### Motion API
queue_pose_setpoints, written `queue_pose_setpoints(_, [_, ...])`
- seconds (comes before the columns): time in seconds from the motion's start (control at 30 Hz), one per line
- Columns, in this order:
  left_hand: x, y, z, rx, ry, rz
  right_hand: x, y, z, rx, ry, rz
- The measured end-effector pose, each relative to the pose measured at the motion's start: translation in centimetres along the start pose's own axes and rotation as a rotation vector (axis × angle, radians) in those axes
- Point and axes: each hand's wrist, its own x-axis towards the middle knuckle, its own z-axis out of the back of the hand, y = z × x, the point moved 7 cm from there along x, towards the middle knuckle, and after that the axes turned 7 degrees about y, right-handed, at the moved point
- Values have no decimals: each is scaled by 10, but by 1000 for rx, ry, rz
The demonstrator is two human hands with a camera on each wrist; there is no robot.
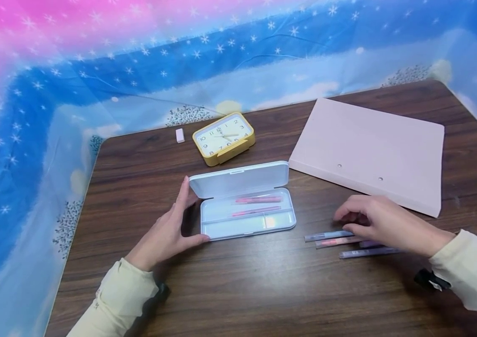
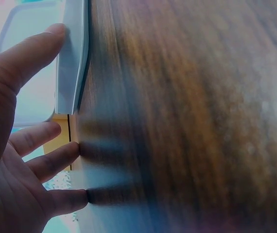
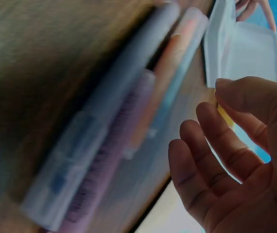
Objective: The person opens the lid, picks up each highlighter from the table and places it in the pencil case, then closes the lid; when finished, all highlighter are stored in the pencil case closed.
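A white pencil case (image 1: pixel 226 229) lies with its lid (image 1: pixel 240 180) raised, two pink pens (image 1: pixel 259 200) in its back compartment and a small pale block (image 1: pixel 271 221) in the front one. My left hand (image 1: pixel 167 234) spreads around its left end, thumb (image 2: pixel 36 53) against the front wall and index finger up at the lid's corner. Above several pens my right hand (image 1: pixel 375 220) hovers, fingers loosely bent and holding nothing. Those are a blue pen (image 1: pixel 327 235), an orange-pink pen (image 1: pixel 337 242), a purple pen (image 3: pixel 109 165) and a grey-lilac pen (image 1: pixel 364 252), partly hidden under the hand.
Behind the case sits a yellow alarm clock (image 1: pixel 223 138), with a small white-pink eraser (image 1: pixel 180 135) to its left. A large pale pink binder (image 1: pixel 373 145) covers the back right of the wooden table (image 1: pixel 263 295). Patterned cloth (image 1: pixel 137 70) hangs along the table's far and left edges.
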Motion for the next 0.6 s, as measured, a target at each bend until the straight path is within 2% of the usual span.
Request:
queue_pose_setpoints(0.33, [0, 0, 0, 5, -12, -30, 1, -7, -15, -58, 15, 16])
queue_pose_setpoints(0.6, [0, 1, -1, 9, -15, -23, 5, -8, -17, -108, 30, 7])
